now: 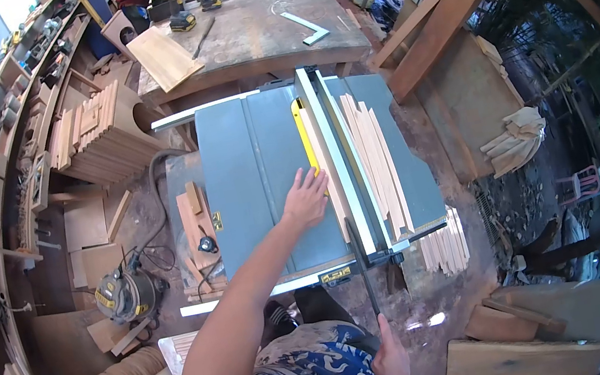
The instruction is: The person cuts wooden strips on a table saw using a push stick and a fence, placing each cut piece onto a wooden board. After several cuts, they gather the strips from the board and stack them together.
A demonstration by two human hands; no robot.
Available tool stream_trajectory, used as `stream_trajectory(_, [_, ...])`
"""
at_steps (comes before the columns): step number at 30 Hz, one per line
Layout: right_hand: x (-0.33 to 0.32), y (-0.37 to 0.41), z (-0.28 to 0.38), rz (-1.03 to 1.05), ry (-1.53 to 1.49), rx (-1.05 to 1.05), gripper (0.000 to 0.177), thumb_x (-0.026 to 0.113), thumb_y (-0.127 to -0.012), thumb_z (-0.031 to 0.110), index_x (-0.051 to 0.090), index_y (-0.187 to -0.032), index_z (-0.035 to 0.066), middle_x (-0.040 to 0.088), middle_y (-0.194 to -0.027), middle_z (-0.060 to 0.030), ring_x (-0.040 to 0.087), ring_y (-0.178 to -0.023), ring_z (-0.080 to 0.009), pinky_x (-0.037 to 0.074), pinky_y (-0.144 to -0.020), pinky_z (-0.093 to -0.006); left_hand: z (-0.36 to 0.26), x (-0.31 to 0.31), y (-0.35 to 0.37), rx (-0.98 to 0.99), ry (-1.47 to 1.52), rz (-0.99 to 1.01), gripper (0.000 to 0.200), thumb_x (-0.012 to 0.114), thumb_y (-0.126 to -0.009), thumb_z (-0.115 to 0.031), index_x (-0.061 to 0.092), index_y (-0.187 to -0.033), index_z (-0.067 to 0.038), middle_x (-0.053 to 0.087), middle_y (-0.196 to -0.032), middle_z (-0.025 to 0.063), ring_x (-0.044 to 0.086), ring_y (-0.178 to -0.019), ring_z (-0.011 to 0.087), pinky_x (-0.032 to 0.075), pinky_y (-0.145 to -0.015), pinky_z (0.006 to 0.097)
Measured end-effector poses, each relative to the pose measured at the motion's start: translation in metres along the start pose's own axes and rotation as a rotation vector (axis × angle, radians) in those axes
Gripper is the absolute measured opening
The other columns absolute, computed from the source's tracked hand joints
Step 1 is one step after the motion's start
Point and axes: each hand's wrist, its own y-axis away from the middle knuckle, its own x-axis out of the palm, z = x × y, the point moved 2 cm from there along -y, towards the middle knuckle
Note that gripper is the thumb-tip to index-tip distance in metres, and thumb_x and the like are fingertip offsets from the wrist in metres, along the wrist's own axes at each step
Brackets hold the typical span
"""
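The left hand [307, 199] is resting over the saw table [232, 167] with its fingers slightly spread and holding nothing, its fingertips reaching the near end of the yellow piece [305, 134] and the left edge of the strip [320, 144], though whether they are pressing I cannot tell. The right hand [391, 360], nearer the body, is gripping the low end of the stick [368, 288], whose far end is meeting the strip's near end. Just right of the left hand, the strip is lying along the fence [344, 172], with more strips [370, 151] lying beyond it.
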Motion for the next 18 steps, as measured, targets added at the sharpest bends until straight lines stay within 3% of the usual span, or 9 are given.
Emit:
stream_trajectory(4, [-0.012,-0.026,0.027,0.017,-0.008,0.019,0.079,0.054,-0.092,0.001,0.034,-0.165,0.023,0.066,-0.112,-0.0265,0.066,-0.098,-0.0487,0.051,-0.085,-0.0581,0.025,0.003,-0.022,0.011,-0.015,0.011,0.062,0.043,-0.107,-0.034,0.037,-0.161,-0.006,0.034,-0.17,0.008,0.023,-0.16,0.0295,0.013,-0.131,0.056])
stream_trajectory(6, [-0.015,-0.043,0.036,0.028,-0.008,0.019,0.079,0.053,-0.092,0.0,0.033,-0.165,0.022,0.065,-0.114,-0.0264,0.066,-0.1,-0.0487,0.051,-0.086,-0.0582,0.038,0.002,-0.036,0.02,0.004,-0.064,0.061,0.049,-0.104,-0.031,0.041,-0.158,-0.006,0.041,-0.165,0.0079,0.03,-0.156,0.0298,0.015,-0.131,0.0555])
stream_trajectory(9, [-0.021,-0.069,0.053,0.041,-0.001,0.009,0.08,0.053,-0.092,0.0,0.031,-0.166,0.022,0.065,-0.118,-0.0259,0.065,-0.102,-0.0488,0.051,-0.087,-0.0582,0.058,-0.001,-0.058,-0.012,-0.01,0.025,0.06,0.045,-0.106,-0.031,0.038,-0.161,-0.007,0.037,-0.168,0.0069,0.027,-0.158,0.0304,0.016,-0.13,0.0568])
stream_trajectory(18, [-0.029,-0.164,0.093,0.09,0.021,-0.014,0.084,0.054,-0.092,0.002,0.024,-0.168,0.024,0.064,-0.12,-0.0233,0.067,-0.103,-0.0479,0.053,-0.089,-0.0577,0.122,0.005,-0.135,-0.107,0.031,-0.038,0.055,0.041,-0.108,-0.031,0.042,-0.157,-0.006,0.041,-0.165,0.009,0.031,-0.155,0.0311,0.021,-0.127,0.0601])
